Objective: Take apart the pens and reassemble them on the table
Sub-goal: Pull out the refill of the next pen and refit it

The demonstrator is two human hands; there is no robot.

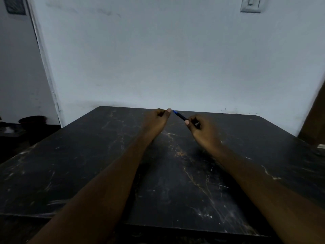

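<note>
My right hand [198,128] grips a dark pen [180,116] with a blue end, held above the far part of the black marbled table [88,164]. The pen's blue end points up and left toward my left hand [157,119]. The fingers of my left hand are pinched together, just short of the blue end. Whether a small pen part sits between those fingers is too small to tell. No other pens or loose parts show on the table.
A pale wall [175,59] rises right behind the table's far edge. Dark clutter [21,125] lies on the floor at the left. A brown panel [314,120] stands at the right edge.
</note>
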